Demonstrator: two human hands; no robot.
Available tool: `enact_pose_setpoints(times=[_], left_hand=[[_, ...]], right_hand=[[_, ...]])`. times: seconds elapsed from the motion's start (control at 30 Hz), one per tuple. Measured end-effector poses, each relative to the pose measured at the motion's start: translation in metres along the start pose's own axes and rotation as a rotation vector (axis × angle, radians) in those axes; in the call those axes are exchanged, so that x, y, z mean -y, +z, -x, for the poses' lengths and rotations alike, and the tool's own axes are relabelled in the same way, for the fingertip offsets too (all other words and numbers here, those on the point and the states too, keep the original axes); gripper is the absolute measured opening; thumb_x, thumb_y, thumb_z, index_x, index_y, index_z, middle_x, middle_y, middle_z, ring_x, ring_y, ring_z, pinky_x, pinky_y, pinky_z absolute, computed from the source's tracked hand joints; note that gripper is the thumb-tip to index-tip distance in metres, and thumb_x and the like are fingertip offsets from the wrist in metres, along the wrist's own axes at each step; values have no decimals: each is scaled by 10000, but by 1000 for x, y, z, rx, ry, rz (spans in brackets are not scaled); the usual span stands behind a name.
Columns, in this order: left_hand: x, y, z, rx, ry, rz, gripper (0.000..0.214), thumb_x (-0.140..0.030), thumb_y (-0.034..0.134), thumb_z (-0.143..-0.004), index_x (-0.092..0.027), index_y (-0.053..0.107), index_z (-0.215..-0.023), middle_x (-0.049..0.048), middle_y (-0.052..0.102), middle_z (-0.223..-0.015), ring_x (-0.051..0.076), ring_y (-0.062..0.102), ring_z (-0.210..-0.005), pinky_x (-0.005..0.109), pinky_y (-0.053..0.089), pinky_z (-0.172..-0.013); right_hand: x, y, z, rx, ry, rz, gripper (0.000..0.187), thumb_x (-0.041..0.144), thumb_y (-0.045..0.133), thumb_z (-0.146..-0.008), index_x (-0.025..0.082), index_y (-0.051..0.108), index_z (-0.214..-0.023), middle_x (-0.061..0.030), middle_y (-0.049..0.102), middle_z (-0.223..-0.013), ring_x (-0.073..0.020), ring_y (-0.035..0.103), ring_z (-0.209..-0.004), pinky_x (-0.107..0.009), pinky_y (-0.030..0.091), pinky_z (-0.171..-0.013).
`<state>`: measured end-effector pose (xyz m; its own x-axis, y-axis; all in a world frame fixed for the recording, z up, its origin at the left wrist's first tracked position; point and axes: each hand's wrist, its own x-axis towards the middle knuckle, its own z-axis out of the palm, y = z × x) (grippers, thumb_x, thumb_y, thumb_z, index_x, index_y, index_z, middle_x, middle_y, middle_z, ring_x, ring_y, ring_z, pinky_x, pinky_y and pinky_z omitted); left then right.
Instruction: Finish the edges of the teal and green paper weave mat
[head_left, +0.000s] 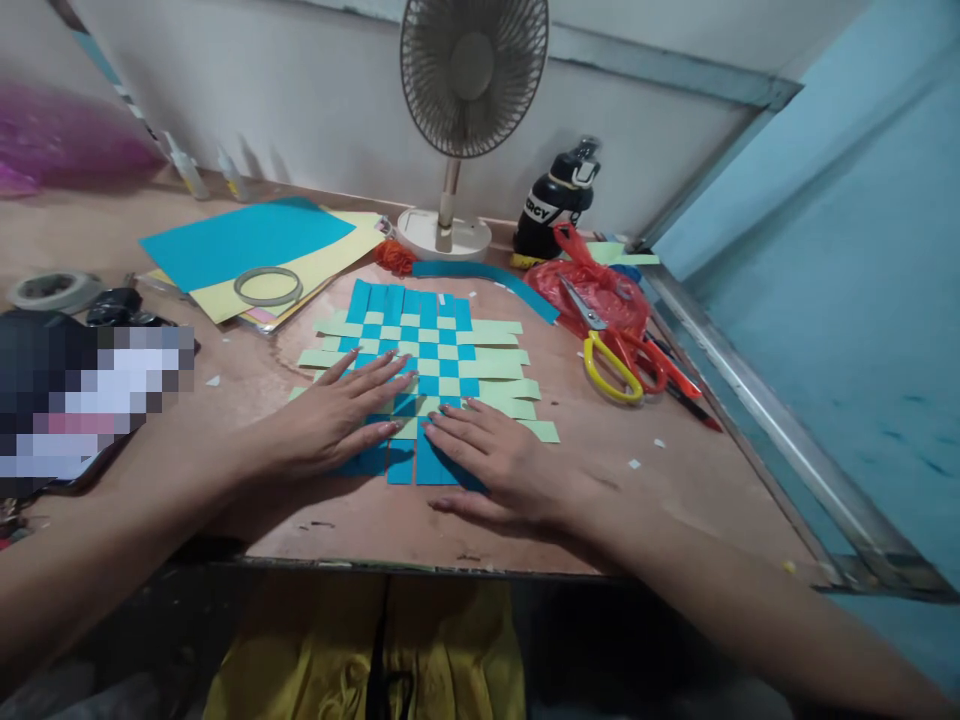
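A checkered mat of woven paper strips [428, 350], blue one way and pale green the other, lies flat on the table. Loose strip ends stick out on all its sides. My left hand [349, 405] rests on the mat's left part, palm down, with its fingers stretched out and apart. Across the lower right part lies my right hand [502, 455], also flat with fingers spread, its thumb on the table just below the blue ends. Both hands cover some of the weave, and neither grips anything.
Behind the mat stand a fan [444, 240] and a black bottle [544, 215]. Scissors with a yellow handle [611, 370] lie right, by a red plastic bag [570, 290]. To the left are blue sheets [247, 240], a tape ring [268, 287] and a tape roll [52, 291].
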<state>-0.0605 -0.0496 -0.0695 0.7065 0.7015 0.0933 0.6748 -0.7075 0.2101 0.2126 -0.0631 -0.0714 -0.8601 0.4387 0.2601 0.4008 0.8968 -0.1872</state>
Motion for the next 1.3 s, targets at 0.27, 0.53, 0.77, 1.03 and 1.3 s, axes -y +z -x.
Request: enact_pose_setpoints(times=[0.27,0.53,0.77,1.03,1.3], left_hand=[[2,9,2,67,56,-2,704,-627,357,-925,-275,205,-1516,46,190,-1580,231,168,-1466,427,6,-1198],[-1,9,4,80,53,-3,717,-643,336,-922,-248,229,-1511,75,196,-1578,230,169,-1467,424,9,-1194],[-2,4,6,25,78,-17,675,-608,356,-936,-224,293,-1487,82,282,-1559,230,203,-1459,427,62,-1193],[-9,-1,4,-235,161,1,344,-436,478,-939,-206,597,-1165,98,577,-1321,230,512,-1248,467,232,-1161],[4,-3,-3,-429,-47,9,206,-320,506,-921,-195,664,-966,85,669,-1094,227,600,-1043,394,480,-900]], right_hand=[[12,7,-7,-113,50,110,283,288,466,-960,140,665,-1097,-138,693,-1153,-249,642,-1097,-519,413,-1039],[-1,-11,-31,-124,384,-248,209,337,539,-921,193,688,-950,-53,727,-924,-182,665,-842,-320,505,-756],[-18,7,-36,-229,587,-320,238,402,598,-864,178,646,-926,-53,646,-905,-169,594,-792,-298,472,-685],[-21,-1,-38,-167,739,-518,351,490,644,-787,176,634,-944,-13,598,-767,-150,541,-677,-275,420,-597],[-19,-20,-31,25,648,-506,359,467,609,-794,167,677,-980,-16,608,-755,-141,521,-671,-256,392,-587]])
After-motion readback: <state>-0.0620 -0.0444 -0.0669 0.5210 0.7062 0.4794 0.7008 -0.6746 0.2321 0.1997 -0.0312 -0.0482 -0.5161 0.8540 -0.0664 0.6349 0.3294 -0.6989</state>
